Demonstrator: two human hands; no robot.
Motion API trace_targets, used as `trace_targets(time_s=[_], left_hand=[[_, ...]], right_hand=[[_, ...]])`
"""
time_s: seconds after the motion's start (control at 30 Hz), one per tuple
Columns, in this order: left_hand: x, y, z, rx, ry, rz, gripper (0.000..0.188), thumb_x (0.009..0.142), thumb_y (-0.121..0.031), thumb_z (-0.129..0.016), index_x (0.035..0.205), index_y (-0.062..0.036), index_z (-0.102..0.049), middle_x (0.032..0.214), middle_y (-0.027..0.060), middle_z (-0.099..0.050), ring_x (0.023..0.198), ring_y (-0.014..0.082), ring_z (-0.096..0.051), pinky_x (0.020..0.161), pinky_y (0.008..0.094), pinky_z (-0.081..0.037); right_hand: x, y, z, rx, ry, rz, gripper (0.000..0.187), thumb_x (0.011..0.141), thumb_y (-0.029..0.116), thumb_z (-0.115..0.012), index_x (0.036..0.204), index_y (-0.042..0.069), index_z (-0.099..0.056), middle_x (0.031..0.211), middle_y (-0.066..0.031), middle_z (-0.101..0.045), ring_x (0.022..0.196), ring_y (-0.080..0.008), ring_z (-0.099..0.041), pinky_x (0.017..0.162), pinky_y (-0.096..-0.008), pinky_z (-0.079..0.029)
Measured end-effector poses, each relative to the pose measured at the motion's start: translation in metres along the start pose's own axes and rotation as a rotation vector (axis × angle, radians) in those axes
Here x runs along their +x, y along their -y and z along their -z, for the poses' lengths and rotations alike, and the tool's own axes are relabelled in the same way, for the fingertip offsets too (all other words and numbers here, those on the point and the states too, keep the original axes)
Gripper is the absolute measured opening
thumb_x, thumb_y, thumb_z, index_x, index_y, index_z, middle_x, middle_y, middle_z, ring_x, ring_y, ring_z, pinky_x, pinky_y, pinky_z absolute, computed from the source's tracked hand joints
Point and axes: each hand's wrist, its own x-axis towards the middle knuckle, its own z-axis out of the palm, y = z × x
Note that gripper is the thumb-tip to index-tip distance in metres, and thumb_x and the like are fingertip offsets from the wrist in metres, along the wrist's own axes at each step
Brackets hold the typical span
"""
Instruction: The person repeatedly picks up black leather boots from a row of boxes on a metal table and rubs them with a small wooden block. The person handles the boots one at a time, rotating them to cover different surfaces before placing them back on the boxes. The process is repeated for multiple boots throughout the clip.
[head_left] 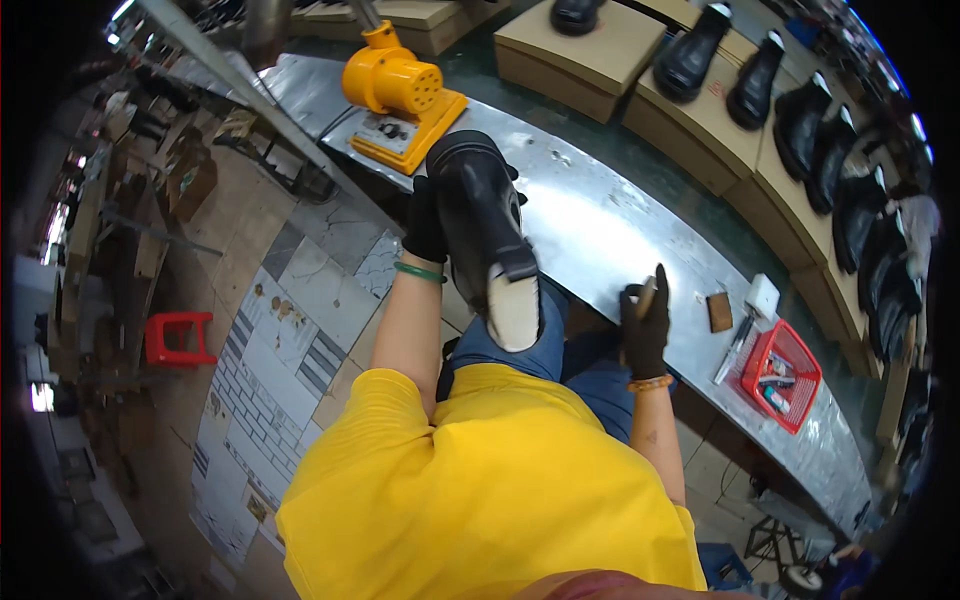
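A black boot [478, 210] stands out in front of me, tilted, with its white inner lining showing at the end nearest my body. My left hand [426, 222], in a black glove, is closed around it, and some of its dark fingertips show past the boot's right side. Over the front edge of the metal bench, my right hand [646, 325], also gloved in black, is closed on a slim tan piece [648, 296]. The fingers partly cover that piece, so its exact kind is unclear. A small brown block [719, 312] lies on the bench to the right of this hand.
A yellow machine [400, 95] stands on the metal bench [590, 210] beyond the boot. At right are a red basket [783, 375] with small items and a white block-shaped object [762, 296]. Black boots [692, 55] line cardboard boxes [700, 130] behind. A red stool [180, 338] stands left.
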Motion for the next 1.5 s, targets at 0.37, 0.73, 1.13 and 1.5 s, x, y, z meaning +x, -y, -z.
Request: trace_targets(time_s=[0.37, 0.73, 1.13, 1.5], left_hand=[[-0.044, -0.126, -0.022, 0.567, -0.635, -0.505, 0.049, 0.097, -0.038, -0.040, 0.130, -0.0031, -0.045, 0.126, 0.0078, -0.052, 0.113, 0.0169, -0.050, 0.100, 0.0295, -0.039], [-0.025, -0.207, -0.007, 1.301, -1.205, -0.605, 0.060, 0.089, -0.046, -0.048, 0.125, 0.0018, -0.051, 0.121, 0.0173, -0.056, 0.110, 0.0263, -0.054, 0.094, 0.0341, -0.040], [-0.040, -0.203, 0.026, 1.680, -1.060, -0.721, 0.054, 0.093, -0.048, -0.041, 0.118, -0.0026, -0.056, 0.112, 0.0169, -0.061, 0.102, 0.0262, -0.059, 0.087, 0.0352, -0.044], [-0.028, -0.219, 0.015, 1.440, -1.122, -0.642, 0.057, 0.096, -0.045, -0.038, 0.128, 0.0001, -0.048, 0.124, 0.0115, -0.056, 0.111, 0.0187, -0.052, 0.095, 0.0294, -0.040]], right_hand=[[0.015, -0.068, 0.008, 0.242, -0.074, -0.250, 0.055, 0.083, 0.006, -0.057, 0.134, 0.010, -0.037, 0.084, -0.0066, -0.058, 0.054, -0.0106, -0.052, 0.043, -0.0246, -0.043], [0.012, -0.057, 0.005, 0.262, -0.081, -0.243, 0.053, 0.082, 0.006, -0.056, 0.133, 0.007, -0.039, 0.081, -0.0057, -0.058, 0.059, -0.0107, -0.054, 0.048, -0.0241, -0.044], [0.011, -0.043, 0.008, 0.301, -0.043, -0.305, 0.053, 0.082, 0.003, -0.056, 0.133, 0.003, -0.039, 0.105, -0.0077, -0.055, 0.074, -0.0116, -0.056, 0.061, -0.0256, -0.049], [0.012, -0.046, 0.003, 0.278, -0.079, -0.232, 0.052, 0.082, 0.006, -0.057, 0.132, 0.005, -0.040, 0.082, -0.0040, -0.056, 0.065, -0.0107, -0.055, 0.054, -0.0229, -0.046]])
